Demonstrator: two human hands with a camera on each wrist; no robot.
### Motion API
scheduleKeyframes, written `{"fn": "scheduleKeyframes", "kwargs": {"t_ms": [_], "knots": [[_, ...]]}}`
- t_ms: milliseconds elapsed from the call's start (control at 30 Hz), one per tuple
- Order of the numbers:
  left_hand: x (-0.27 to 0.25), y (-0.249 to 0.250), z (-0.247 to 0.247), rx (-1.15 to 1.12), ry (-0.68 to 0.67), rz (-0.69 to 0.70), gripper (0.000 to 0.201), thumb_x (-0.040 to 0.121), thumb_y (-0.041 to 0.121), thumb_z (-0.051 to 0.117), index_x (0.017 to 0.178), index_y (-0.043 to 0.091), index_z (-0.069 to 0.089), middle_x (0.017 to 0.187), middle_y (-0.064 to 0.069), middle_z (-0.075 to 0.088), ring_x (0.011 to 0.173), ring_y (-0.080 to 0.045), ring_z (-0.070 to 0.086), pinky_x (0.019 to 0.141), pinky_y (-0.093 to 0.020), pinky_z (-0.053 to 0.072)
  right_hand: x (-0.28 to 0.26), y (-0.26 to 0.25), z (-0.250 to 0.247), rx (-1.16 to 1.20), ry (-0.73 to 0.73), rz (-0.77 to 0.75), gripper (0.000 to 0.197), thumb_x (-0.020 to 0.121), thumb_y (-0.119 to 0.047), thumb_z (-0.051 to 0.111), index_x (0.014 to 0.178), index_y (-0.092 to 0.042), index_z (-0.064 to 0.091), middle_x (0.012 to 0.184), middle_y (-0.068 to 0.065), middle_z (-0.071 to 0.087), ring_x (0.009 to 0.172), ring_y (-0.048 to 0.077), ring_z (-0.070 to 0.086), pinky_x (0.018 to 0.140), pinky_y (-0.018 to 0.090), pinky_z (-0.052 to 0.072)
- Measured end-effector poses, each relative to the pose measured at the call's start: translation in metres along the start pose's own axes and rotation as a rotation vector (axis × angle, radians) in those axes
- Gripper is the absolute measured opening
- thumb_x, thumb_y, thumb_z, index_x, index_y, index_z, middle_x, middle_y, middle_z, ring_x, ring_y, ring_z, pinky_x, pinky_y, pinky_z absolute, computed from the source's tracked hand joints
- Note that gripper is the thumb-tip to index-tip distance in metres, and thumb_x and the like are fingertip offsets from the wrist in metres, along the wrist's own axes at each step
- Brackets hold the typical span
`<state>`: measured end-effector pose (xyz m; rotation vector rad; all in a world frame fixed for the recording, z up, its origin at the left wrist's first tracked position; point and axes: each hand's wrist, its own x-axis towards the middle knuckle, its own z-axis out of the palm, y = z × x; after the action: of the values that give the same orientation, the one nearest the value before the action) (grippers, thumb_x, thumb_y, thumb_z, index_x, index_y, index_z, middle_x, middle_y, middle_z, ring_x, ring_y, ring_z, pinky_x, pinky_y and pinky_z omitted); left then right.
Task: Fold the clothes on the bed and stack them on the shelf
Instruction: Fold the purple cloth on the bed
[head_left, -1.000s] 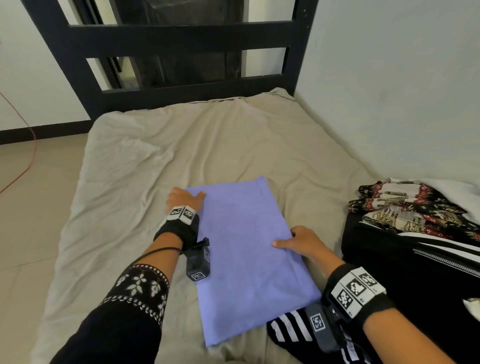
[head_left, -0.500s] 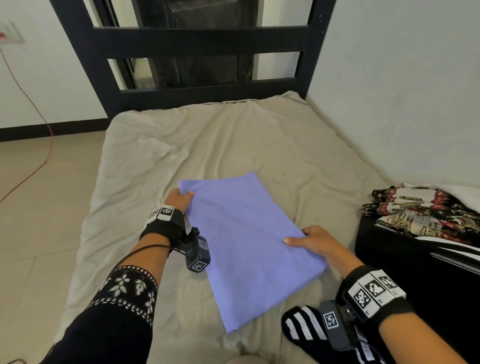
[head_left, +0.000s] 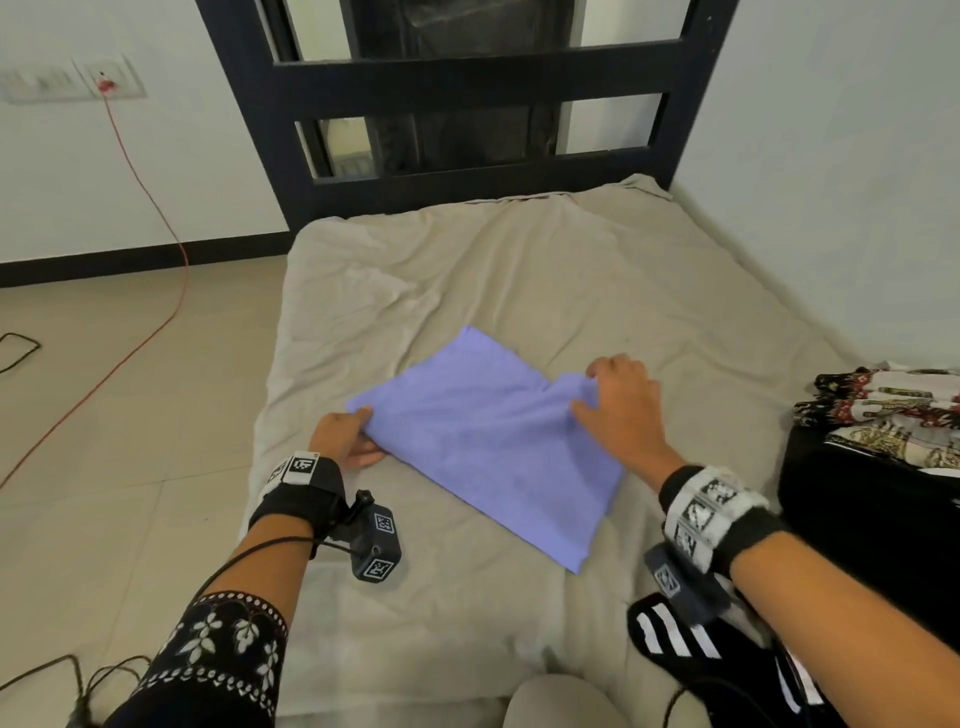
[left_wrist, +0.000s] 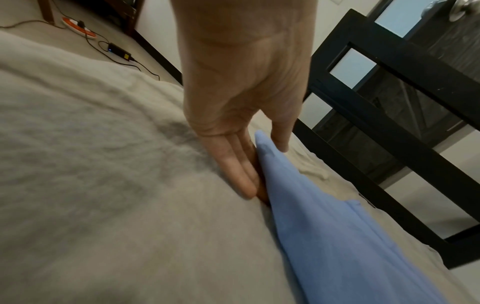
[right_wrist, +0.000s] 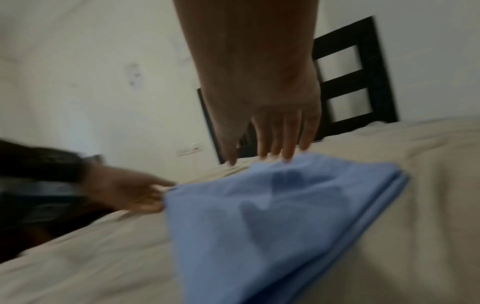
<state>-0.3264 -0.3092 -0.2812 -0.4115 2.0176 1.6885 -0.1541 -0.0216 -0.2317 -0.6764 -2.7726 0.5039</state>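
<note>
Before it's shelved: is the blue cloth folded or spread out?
Folded. The blue cloth lies as a compact rectangle on the bed, and the right wrist view shows stacked layers at its edge.

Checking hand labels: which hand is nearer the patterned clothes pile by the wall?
Right. The right hand rests on the blue cloth's edge facing the patterned clothes pile; the left hand holds the cloth's opposite corner, farther away.

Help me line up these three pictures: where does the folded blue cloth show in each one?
Head: blue cloth lies centre frame on the bed, between both hands.
Left wrist: it runs from the left hand down to the lower right.
Right wrist: it fills the lower middle, below the right hand.
Shared landmark: the black bed frame behind the cloth.
</note>
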Motion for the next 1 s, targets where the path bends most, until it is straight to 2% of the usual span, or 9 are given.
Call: {"fn": "scheduleKeyframes", "kwargs": {"t_ms": [67, 100, 200, 300, 400, 567, 800, 900, 1000], "knots": [[-0.007, -0.001, 0.000, -0.020, -0.057, -0.042, 0.027, 0.097, 0.020, 0.057, 0.115, 0.002, 0.050, 0.090, -0.017, 0.060, 0.070, -0.025, 0.059, 0.045, -0.028, 0.055, -0.038, -0.027, 0.010, 0.034, -0.275, -0.087, 0.037, 0.082, -0.052, 0.067, 0.086, -0.018, 0.053, 0.090, -0.001, 0.054, 0.089, 0.024, 0.053, 0.073, 0.036, 0.041], [-0.006, -0.001, 0.001, -0.030, -0.063, -0.048, 0.028, 0.096, 0.021, 0.059, 0.115, 0.003, 0.051, 0.086, -0.015, 0.060, 0.070, -0.025, 0.059, 0.044, -0.027, 0.055, -0.059, -0.035, 0.017, -0.028, -0.441, -0.117, 0.045, 0.078, -0.060, 0.067, 0.087, -0.020, 0.049, 0.089, -0.003, 0.052, 0.086, 0.021, 0.051, 0.071, 0.033, 0.039], [-0.009, 0.002, 0.006, -0.030, -0.053, -0.023, 0.029, 0.095, 0.016, 0.059, 0.119, 0.001, 0.053, 0.085, -0.014, 0.058, 0.065, -0.024, 0.056, 0.041, -0.025, 0.054, -0.106, -0.041, 0.038, -0.336, -0.620, -0.213, 0.065, 0.077, -0.057, 0.066, 0.122, -0.016, 0.043, 0.120, 0.003, 0.047, 0.110, 0.025, 0.048, 0.079, 0.035, 0.037], [-0.014, 0.012, 0.009, -0.058, -0.046, 0.065, 0.025, 0.097, 0.008, 0.053, 0.120, -0.002, 0.053, 0.098, -0.018, 0.058, 0.060, -0.022, 0.059, 0.041, -0.022, 0.053, -0.100, -0.036, 0.031, -0.324, -0.520, -0.195, 0.034, 0.091, -0.029, 0.053, 0.123, -0.016, 0.050, 0.125, 0.008, 0.053, 0.115, 0.028, 0.053, 0.083, 0.035, 0.044], [-0.022, 0.033, 0.009, -0.073, -0.036, 0.156, 0.026, 0.097, 0.009, 0.049, 0.117, -0.005, 0.056, 0.106, -0.023, 0.063, 0.060, -0.022, 0.063, 0.043, -0.021, 0.053, -0.071, -0.033, -0.004, -0.292, -0.420, -0.182, 0.025, 0.093, -0.019, 0.048, 0.113, -0.011, 0.061, 0.118, 0.013, 0.062, 0.111, 0.030, 0.059, 0.085, 0.036, 0.045], [-0.041, 0.085, 0.000, -0.224, 0.027, 0.258, 0.018, 0.094, 0.014, 0.047, 0.089, 0.001, 0.057, 0.082, -0.018, 0.066, 0.045, -0.015, 0.066, 0.043, -0.019, 0.052, -0.011, -0.039, -0.092, -0.246, -0.102, -0.109, 0.017, 0.083, -0.012, 0.052, 0.094, -0.010, 0.064, 0.103, 0.015, 0.064, 0.097, 0.035, 0.060, 0.068, 0.031, 0.036], [-0.065, 0.144, -0.024, -0.300, 0.031, 0.439, 0.021, 0.098, 0.023, 0.049, 0.089, 0.007, 0.060, 0.099, -0.019, 0.067, 0.063, -0.010, 0.070, 0.057, -0.019, 0.055, 0.066, -0.054, -0.143, -0.008, 0.181, -0.241, 0.026, 0.088, 0.005, 0.049, 0.101, -0.003, 0.070, 0.101, 0.019, 0.068, 0.092, 0.034, 0.060, 0.079, 0.032, 0.045], [-0.088, 0.151, -0.039, -0.278, 0.033, 0.557, 0.027, 0.099, 0.031, 0.051, 0.105, 0.008, 0.064, 0.104, -0.012, 0.070, 0.086, -0.014, 0.070, 0.069, -0.022, 0.054, 0.065, -0.060, -0.151, 0.085, 0.304, -0.311, 0.026, 0.087, 0.005, 0.050, 0.101, -0.003, 0.071, 0.100, 0.017, 0.068, 0.093, 0.033, 0.060, 0.083, 0.034, 0.048], [-0.117, 0.136, -0.059, -0.234, 0.022, 0.601, 0.036, 0.097, 0.036, 0.054, 0.117, 0.007, 0.065, 0.106, -0.007, 0.071, 0.098, -0.015, 0.069, 0.076, -0.024, 0.052, 0.037, -0.050, -0.145, 0.131, 0.380, -0.452, 0.018, 0.078, 0.000, 0.061, 0.094, -0.005, 0.068, 0.093, 0.011, 0.065, 0.088, 0.026, 0.056, 0.078, 0.030, 0.043]]}}
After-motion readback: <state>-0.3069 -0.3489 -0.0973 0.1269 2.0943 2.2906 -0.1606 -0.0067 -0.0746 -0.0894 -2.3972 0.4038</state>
